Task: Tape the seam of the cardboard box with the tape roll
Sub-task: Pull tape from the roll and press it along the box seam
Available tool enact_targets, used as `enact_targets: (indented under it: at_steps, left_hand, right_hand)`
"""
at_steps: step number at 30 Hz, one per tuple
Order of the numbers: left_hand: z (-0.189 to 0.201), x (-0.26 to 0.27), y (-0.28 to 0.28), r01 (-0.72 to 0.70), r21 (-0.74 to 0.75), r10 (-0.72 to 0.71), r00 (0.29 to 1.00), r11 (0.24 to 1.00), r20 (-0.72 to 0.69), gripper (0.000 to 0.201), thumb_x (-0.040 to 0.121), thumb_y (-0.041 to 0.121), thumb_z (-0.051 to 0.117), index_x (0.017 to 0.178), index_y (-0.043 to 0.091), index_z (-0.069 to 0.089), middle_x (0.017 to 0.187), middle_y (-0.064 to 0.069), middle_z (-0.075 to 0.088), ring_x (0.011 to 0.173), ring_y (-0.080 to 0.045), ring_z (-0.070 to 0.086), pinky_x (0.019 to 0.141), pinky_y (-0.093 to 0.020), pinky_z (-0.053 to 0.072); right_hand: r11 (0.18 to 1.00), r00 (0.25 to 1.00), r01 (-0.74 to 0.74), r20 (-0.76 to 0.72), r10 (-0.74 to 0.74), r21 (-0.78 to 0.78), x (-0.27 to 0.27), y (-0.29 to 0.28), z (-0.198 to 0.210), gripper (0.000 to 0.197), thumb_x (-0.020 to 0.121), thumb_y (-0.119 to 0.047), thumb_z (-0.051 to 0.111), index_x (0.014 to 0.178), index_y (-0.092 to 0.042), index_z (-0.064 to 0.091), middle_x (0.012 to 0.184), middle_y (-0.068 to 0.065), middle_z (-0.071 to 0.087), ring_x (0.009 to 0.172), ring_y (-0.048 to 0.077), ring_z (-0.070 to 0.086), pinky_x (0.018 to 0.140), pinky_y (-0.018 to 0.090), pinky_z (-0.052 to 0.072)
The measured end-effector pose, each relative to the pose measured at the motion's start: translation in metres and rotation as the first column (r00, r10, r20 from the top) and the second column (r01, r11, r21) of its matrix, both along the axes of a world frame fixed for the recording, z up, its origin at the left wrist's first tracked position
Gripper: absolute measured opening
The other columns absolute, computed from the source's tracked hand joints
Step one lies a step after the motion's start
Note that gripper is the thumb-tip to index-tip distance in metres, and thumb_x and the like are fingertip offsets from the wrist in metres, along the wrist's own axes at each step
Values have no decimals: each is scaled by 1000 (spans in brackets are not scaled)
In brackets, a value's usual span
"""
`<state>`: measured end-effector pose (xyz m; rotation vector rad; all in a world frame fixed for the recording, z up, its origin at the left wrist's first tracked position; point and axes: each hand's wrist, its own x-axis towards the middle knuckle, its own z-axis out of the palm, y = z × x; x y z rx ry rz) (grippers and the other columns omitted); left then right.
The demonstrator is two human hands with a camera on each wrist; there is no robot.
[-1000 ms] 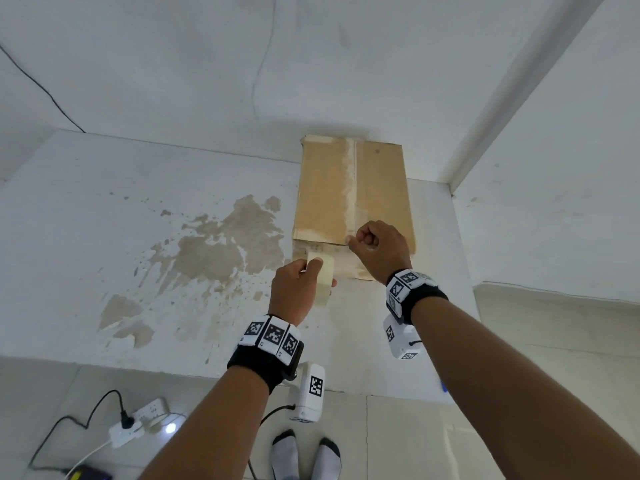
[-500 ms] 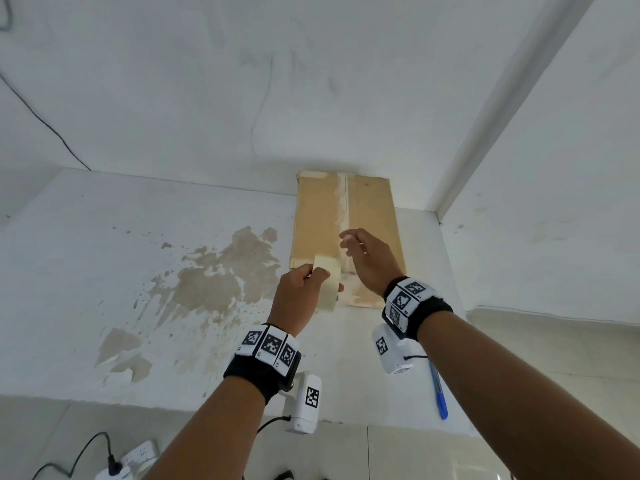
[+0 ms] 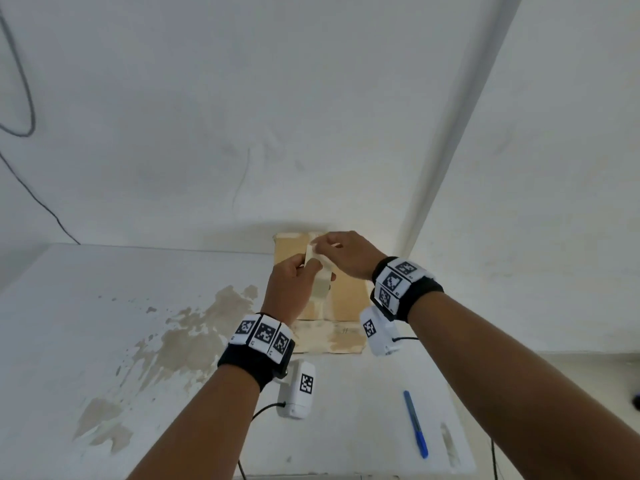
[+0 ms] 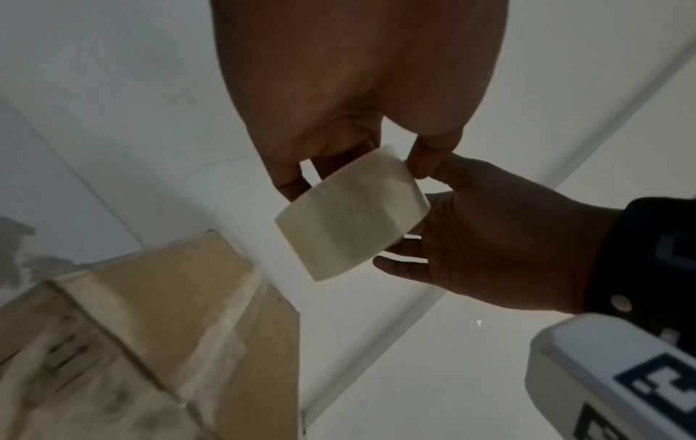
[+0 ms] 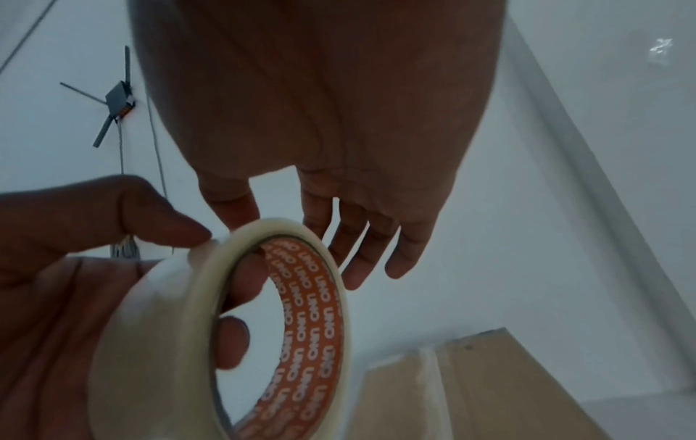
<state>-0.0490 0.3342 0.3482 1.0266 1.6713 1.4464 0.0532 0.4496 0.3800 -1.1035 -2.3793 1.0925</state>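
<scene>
Left hand (image 5: pixel 56 282) grips the tape roll (image 5: pixel 226 327) firmly: thumb on the outer face, two fingers curled through the orange-printed core. Roll stands on edge, core open toward the right wrist cam. Judged reason: holding thru the core lets the roll turn while tape is drawn off.

Right hand (image 3: pixel 346 254) is at the roll's top rim, approx 12 o'clock of it. Head view shows thumb and forefinger nipping what looks like the free end of tape; remaining fingers (image 5: pixel 380 250) hang straight and loose behind the roll. Whether the end is actually caught: probable, not confirmed, contact pt is small and partly hidden. Judged step: starting a fresh length.

Both hands are raised, clear of the cardboard box (image 3: pixel 349 299). Box lies flat on the white table (image 3: pixel 104 306), at 6 o'clock below the roll in head view, far end against the wall. Its centre seam (image 4: pixel 222 321) already carries a pale strip running lengthwise; coverage of near end not readable.

Also noted: blue pen (image 3: pixel 415 424) on table at approx 5 o'clock of the box, well apart; brown staining on table at 9 o'clock.
</scene>
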Motion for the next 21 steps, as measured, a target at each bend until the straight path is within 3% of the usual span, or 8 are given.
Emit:
enact_targets:
  at_steps: [4,6,8,10,12,14,17,21]
  left_hand:
    - [13,3,1,9,33,-8,999,999,-44,30,82,33,55,82,12,76,76,-5,81,67,-35,62,69,-61,56]
    - [16,3,2,10,51,-7,998,999,-57,34,81,35,55,86,8,75,76,-5,80,68,-44,64,74,-64,56]
    - [17,2,4,6,61,-1,997,998,-71,35,81,35,55,86,6,74,75,-10,79,68,-42,65,75,-65,56]
    - [21,3,4,3,68,2,998,998,-69,26,86,28,55,85,12,75,76,-4,80,75,-42,70,77,-60,57]
    - [20,3,4,-3,66,7,999,998,-51,21,92,20,55,87,17,75,77,2,81,80,-34,76,78,-49,60]
    - [19,1,4,-3,82,6,999,997,-37,20,95,18,54,92,17,74,78,1,81,76,-22,77,75,-39,60]
    - [13,-3,5,3,100,1,999,995,-35,22,99,20,54,102,10,73,81,-3,81,67,-13,75,67,-28,59]
    - [7,-12,8,-16,88,24,996,996,-90,23,99,23,56,99,11,76,81,-2,81,66,-13,75,71,-33,61]
  right_hand:
    - [998,998,23,-60,-20,56,6,8,22,18,89,-35,69,99,-22,75,103,-8,73,96,10,68,84,26,50]
    - [994,998,10,-63,-3,113,8,11,30,14,87,-33,72,93,-20,75,98,-7,75,90,8,68,81,25,50]
    - [988,998,-10,-64,21,157,9,13,35,13,88,-31,73,91,-19,74,95,-6,75,87,9,68,83,26,52]
    - [984,995,-34,-88,50,174,9,11,38,9,89,-27,72,90,-18,72,92,-4,74,86,11,68,86,27,53]
    - [975,990,-53,-118,80,214,9,9,37,6,91,-23,70,90,-17,70,91,-3,73,86,11,67,84,23,52]
    - [954,985,-72,-131,114,290,7,6,34,5,92,-20,67,90,-15,68,90,-3,71,84,10,64,80,18,49]
    - [927,986,-92,-96,135,363,5,5,30,5,94,-18,63,90,-16,64,88,-3,69,83,13,62,81,27,52]
    - [920,990,-127,-8,140,371,2,1,36,6,96,-20,60,91,-17,63,89,-4,67,84,16,63,82,34,54]
